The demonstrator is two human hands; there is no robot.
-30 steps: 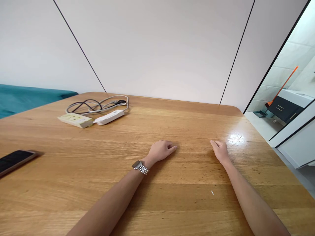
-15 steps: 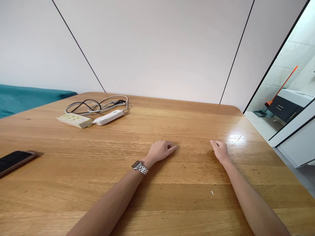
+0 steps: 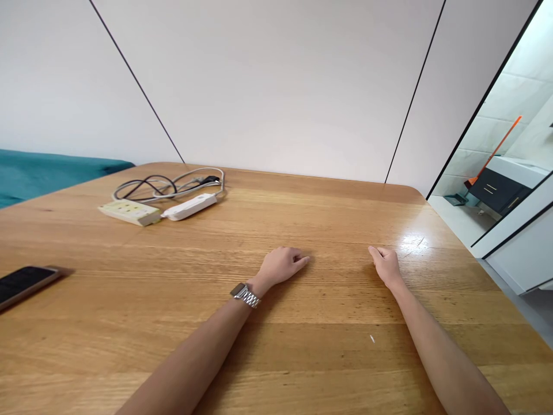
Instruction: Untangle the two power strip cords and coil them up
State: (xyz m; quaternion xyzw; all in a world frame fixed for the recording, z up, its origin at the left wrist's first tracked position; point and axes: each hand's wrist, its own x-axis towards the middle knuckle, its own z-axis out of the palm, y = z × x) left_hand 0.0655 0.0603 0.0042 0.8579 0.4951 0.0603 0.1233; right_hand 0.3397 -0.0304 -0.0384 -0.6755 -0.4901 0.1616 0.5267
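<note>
Curled left hand (image 3: pixel 283 265), right hand (image 3: pixel 386 266) on grained table (image 3: pixel 328 213)

The table (image 3: pixel 328 207) is honey-brown wood with darker streaked grain. One strip (image 3: pixel 123 212) is pale yellow, the other (image 3: pixel 189 207) white, and their cables (image 3: pixel 168 184) are grey and black. The phone (image 3: pixel 23 282) has a black screen. The watch (image 3: pixel 245 294) is silver. The wall (image 3: pixel 276 86) is white with thin black lines, the cushion (image 3: pixel 43 173) teal and the broom (image 3: pixel 496 151) orange.

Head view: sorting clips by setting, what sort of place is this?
Probably a home: a wooden table with a power strip and phone, a teal seat, a broom in a tiled side room.
</note>
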